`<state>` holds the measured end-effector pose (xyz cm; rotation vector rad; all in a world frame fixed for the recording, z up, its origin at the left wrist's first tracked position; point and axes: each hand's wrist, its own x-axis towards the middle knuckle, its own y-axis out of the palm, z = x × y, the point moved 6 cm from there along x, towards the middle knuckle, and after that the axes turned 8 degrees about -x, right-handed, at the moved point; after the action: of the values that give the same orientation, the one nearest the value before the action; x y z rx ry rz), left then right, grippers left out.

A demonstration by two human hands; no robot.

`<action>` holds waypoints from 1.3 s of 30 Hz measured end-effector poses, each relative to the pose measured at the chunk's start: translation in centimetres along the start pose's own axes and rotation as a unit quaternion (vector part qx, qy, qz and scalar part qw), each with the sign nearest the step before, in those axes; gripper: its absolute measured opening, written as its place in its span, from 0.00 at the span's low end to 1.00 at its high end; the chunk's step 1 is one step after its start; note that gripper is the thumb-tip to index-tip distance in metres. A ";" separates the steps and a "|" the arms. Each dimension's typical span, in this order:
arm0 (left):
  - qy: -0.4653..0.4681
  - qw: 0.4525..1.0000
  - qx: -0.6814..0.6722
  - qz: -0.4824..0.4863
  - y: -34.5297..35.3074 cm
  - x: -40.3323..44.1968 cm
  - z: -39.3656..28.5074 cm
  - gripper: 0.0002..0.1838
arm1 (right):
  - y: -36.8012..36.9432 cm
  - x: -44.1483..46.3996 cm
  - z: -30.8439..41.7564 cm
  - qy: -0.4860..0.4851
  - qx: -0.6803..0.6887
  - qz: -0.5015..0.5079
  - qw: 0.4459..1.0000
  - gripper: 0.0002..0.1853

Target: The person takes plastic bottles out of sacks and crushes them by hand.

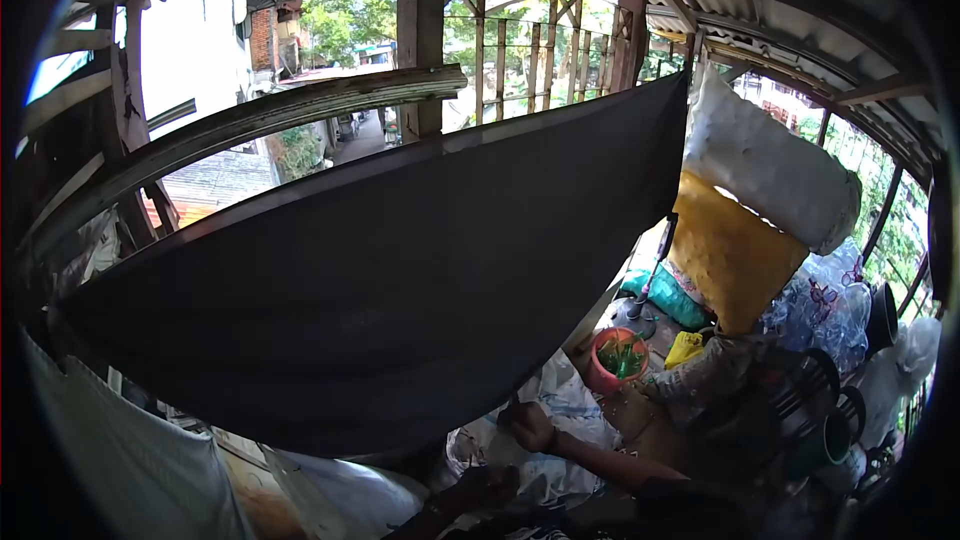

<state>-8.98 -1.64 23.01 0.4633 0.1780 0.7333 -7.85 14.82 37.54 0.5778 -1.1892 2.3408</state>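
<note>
A large dark cloth (380, 280) hangs spread out before me, its top edge running from the left up to a post at the right. At its lower edge is my right hand (530, 427), fingers curled closed on the fabric. Below and to the left of it, in deep shade, my left hand (485, 488) looks closed too; what it may hold cannot be made out. Behind both hands lie whitish plastic sacks (565, 440). A pale cloth (140, 440) hangs at the lower left, under the dark one.
A weathered wooden beam (250, 135) crosses behind the cloth, near an upright post (422, 30). To the right are a white sack (760, 155), a yellow sack (730, 250), a bag of clear plastic bottles (825, 305), a reddish bucket (620, 360) and dark baskets (805, 390).
</note>
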 end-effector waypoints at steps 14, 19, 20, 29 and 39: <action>-0.009 0.877 0.410 0.252 7.2 4.6 15.7 0.14 | -2.4 2.0 -0.1 0.108 0.364 -0.107 0.919 0.21; -0.074 0.853 0.344 0.385 8.5 9.6 16.3 0.14 | -3.0 0.9 -1.8 0.121 0.536 -0.240 0.801 0.20; -0.150 0.816 0.330 0.450 9.8 10.4 17.7 0.14 | -3.9 0.4 -2.2 0.136 0.424 -0.288 0.848 0.19; 0.309 0.618 0.721 0.045 7.9 9.7 8.0 0.15 | -6.3 -6.1 -11.1 0.389 0.351 -0.129 0.842 0.26; 0.473 -0.228 0.843 -0.116 10.4 15.6 0.7 0.44 | 0.6 -15.5 -15.5 0.271 0.369 0.056 0.887 0.24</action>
<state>-3.53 15.45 28.55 -1.3508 -1.8584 0.3863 1.91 24.21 20.24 0.0409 -0.0577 2.7553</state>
